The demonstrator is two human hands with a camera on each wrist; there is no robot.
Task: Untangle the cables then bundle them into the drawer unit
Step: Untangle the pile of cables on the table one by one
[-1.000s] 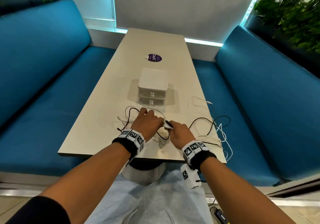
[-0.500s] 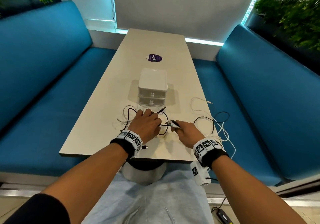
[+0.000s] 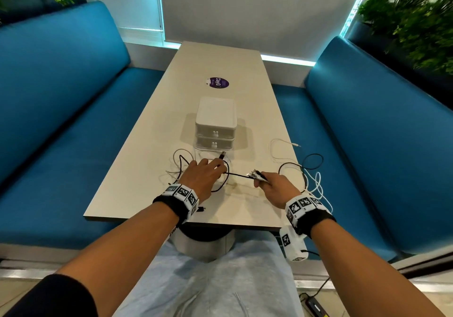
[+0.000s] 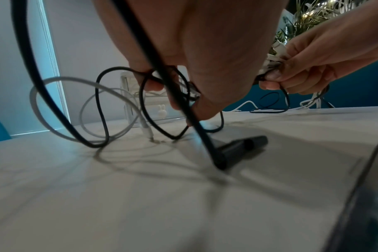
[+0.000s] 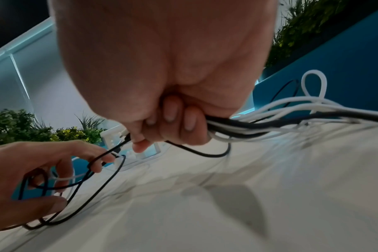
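Note:
A tangle of black and white cables lies on the beige table, in front of the white two-drawer unit, both drawers closed. My left hand sits on the tangle, fingers hooked through black loops and pinching them. My right hand grips a bunch of connector ends, and the black and white bundle trails out behind it. A black cable runs taut between the two hands. A black plug rests on the table under my left wrist.
White and black cable loops hang over the table's right edge, and a white plug end lies near it. Blue benches flank the table. A purple sticker lies beyond the drawers. A power adapter is on the floor.
My right hand has moved right, away from the left, drawing a black cable out of the tangle until it is taut. The left hand has stayed on the tangle.

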